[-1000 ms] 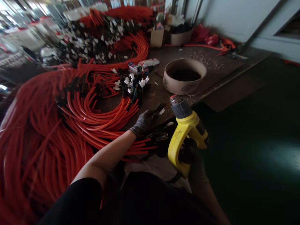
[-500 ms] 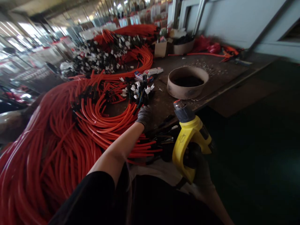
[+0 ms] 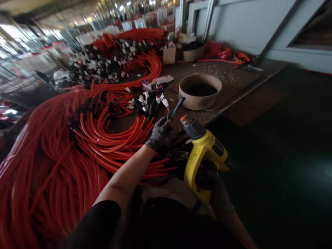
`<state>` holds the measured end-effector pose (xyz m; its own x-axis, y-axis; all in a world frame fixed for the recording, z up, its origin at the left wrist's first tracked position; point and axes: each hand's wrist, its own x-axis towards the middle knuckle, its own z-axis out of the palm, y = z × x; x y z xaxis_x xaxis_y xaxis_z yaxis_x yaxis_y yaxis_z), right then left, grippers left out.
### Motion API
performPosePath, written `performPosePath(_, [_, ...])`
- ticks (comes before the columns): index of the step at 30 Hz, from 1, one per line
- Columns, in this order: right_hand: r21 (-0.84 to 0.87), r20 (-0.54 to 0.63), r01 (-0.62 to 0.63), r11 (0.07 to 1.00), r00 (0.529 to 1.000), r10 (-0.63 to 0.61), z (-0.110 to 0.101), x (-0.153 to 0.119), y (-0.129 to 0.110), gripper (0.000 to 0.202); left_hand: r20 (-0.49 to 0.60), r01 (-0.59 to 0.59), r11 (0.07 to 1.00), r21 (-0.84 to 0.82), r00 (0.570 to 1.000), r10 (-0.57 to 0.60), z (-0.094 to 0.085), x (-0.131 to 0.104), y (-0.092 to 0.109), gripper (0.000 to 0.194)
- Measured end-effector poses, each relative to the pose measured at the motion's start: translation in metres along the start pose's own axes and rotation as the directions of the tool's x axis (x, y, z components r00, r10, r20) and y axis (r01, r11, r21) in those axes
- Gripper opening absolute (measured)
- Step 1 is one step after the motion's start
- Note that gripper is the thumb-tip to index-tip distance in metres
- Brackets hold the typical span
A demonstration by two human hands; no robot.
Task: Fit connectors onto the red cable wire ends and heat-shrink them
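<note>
My left hand (image 3: 159, 133), in a grey glove, is closed around a wire lead (image 3: 178, 106). Out of the fist stick a white plug (image 3: 165, 102), thin coloured wires and a dark sleeve. A yellow heat gun (image 3: 193, 162) is in my right hand (image 3: 207, 176), which is gloved too and wrapped round the handle, partly hidden in shadow. The glowing orange nozzle points up and left, a short way right of the lead and apart from it. Left of my left hand lies a coiled bundle of orange cables (image 3: 111, 135) with white plugs on its black ends.
A thick pile of red-orange cables (image 3: 33, 166) covers the left side. Behind it sits a heap of black ends with white plugs (image 3: 103, 65). On the table stand a round tub (image 3: 199, 100) with dark contents, a small cardboard box (image 3: 169, 55) and flat boxes (image 3: 162, 80).
My left hand has come up from the cable bundle, now with a wire lead in it. The heat gun stays in my right hand, its nozzle nearer my left hand.
</note>
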<state>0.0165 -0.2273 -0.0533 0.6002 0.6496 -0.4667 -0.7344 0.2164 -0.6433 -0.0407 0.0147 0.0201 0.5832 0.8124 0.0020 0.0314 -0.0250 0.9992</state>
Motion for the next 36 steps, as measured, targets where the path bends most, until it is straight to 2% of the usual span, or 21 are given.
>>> performPosePath(2, [-0.023, -0.038, -0.048, 0.999, 0.998, 0.047, 0.003, 0.0, 0.001, 0.032, -0.013, 0.029, 0.966, -0.256, 0.999, -0.034, -0.003, -0.004, 0.003, 0.046])
performPosePath(3, [-0.035, -0.056, -0.053, 0.998, 0.997, 0.051, 0.005, 0.001, 0.001, 0.032, -0.021, 0.042, 0.943, -0.331, 0.998, -0.052, -0.004, -0.006, 0.003, 0.045])
performPosePath(5, [-0.054, -0.065, -0.03, 0.998, 0.998, 0.027, 0.008, 0.004, 0.003, 0.033, -0.041, 0.058, 0.921, -0.384, 0.996, -0.08, -0.005, -0.009, 0.002, 0.042])
performPosePath(8, [-0.05, -0.017, -0.04, 0.998, 0.999, 0.04, 0.013, 0.009, 0.005, 0.039, -0.04, 0.062, 0.903, -0.425, 0.995, -0.087, -0.005, -0.013, -0.002, 0.042])
performPosePath(13, [0.013, -0.014, -0.078, 0.997, 0.997, 0.079, 0.02, 0.012, 0.004, 0.039, -0.046, 0.014, 0.908, -0.419, 0.998, -0.036, -0.006, -0.014, -0.007, 0.05])
performPosePath(19, [-0.04, -0.046, -0.032, 0.999, 0.998, 0.03, 0.021, 0.011, 0.002, 0.039, -0.063, 0.041, 0.922, -0.385, 0.995, -0.071, -0.004, -0.01, -0.01, 0.033])
performPosePath(26, [-0.09, 0.023, 0.007, 0.996, 1.0, -0.005, 0.018, 0.01, 0.002, 0.045, -0.127, 0.026, 0.897, -0.441, 0.988, -0.091, 0.001, -0.004, -0.023, 0.027])
performPosePath(29, [-0.08, 0.019, 0.011, 0.997, 1.0, -0.01, 0.018, 0.009, 0.002, 0.043, -0.158, -0.037, 0.916, -0.399, 0.987, -0.029, 0.002, -0.005, -0.023, 0.028])
performPosePath(32, [-0.08, 0.011, -0.006, 0.997, 1.0, 0.007, 0.019, 0.008, 0.003, 0.038, -0.144, -0.094, 0.923, -0.373, 0.989, 0.042, 0.003, -0.005, -0.02, 0.03])
performPosePath(36, [-0.059, -0.043, -0.053, 0.997, 0.998, 0.05, 0.019, 0.006, 0.003, 0.042, -0.125, -0.102, 0.962, -0.253, 0.99, 0.073, 0.004, -0.008, -0.018, 0.024])
